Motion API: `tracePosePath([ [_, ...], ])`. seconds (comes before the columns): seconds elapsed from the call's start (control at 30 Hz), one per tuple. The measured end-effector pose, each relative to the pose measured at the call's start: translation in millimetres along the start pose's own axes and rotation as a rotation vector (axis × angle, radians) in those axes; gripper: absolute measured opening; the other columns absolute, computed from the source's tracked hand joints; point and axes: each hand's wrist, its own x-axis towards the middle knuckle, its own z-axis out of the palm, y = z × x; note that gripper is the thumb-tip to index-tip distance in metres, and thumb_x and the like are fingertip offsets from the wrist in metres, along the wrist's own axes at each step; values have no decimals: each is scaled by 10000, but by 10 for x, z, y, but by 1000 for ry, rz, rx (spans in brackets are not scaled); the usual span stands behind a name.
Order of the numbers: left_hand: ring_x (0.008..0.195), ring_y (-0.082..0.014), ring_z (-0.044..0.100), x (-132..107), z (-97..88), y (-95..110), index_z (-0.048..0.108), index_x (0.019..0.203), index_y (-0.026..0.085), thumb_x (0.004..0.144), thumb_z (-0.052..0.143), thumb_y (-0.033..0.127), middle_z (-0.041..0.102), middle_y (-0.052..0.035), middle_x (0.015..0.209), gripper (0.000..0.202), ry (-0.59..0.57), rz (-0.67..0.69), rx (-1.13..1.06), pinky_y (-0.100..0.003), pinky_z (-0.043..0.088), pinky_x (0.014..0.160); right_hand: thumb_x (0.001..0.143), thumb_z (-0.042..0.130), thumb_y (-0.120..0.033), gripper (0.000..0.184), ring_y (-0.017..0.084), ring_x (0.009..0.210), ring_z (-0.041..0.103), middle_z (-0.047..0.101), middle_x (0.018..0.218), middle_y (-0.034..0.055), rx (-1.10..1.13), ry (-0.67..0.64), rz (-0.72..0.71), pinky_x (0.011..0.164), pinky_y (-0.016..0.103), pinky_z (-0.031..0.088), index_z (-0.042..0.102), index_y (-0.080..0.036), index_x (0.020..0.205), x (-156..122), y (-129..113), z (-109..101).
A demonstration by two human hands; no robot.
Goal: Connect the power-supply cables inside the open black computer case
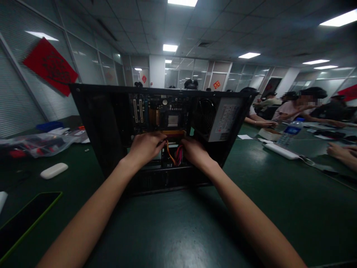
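An open black computer case (pixel 100 123) lies on its side on a dark green table (pixel 173 230), its motherboard (pixel 158 111) and power supply (pixel 223 119) facing me. Both my hands reach inside, below the motherboard. My left hand (pixel 146 147) is curled, fingers closed near an orange cable (pixel 170 154). My right hand (pixel 193 150) is closed beside a pink and red cable bundle (pixel 179 154). What the fingertips grip is hidden.
A white oblong object (pixel 54 170) and a dark tablet with a green edge (pixel 25 219) lie at the left. Plastic bags of parts (pixel 39 143) sit far left. At the right are a water bottle (pixel 290 134), a white bar (pixel 279 150) and other people's arms.
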Motion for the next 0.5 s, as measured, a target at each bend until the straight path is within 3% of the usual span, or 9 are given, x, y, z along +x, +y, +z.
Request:
tracePosePath([
  [0.2, 995, -230, 687, -24, 241, 39, 690, 1163, 228, 992, 491, 267, 723, -59, 1114, 265, -173, 72, 42, -300, 508, 750, 873, 542, -128, 234, 233, 1079, 607, 630, 1170, 122, 53, -89, -45, 859, 278, 450, 654, -148, 1077, 32, 48, 109],
  [0.33, 968, -229, 686, 34, 269, 73, 688, 1158, 227, 971, 504, 228, 715, -67, 1072, 262, -213, 122, 69, -284, 494, 707, 868, 549, -139, 226, 219, 1041, 614, 624, 1158, 108, 75, -91, -92, 813, 271, 447, 657, -155, 1066, 49, 28, 104],
  [0.5, 859, -248, 701, 270, 274, 7, 738, 1081, 204, 934, 497, 185, 717, -99, 1009, 283, -373, 159, 173, -308, 491, 627, 880, 566, -178, 189, 213, 991, 637, 637, 1127, 97, 101, -99, -93, 767, 275, 452, 664, -161, 1041, 58, 13, 76],
])
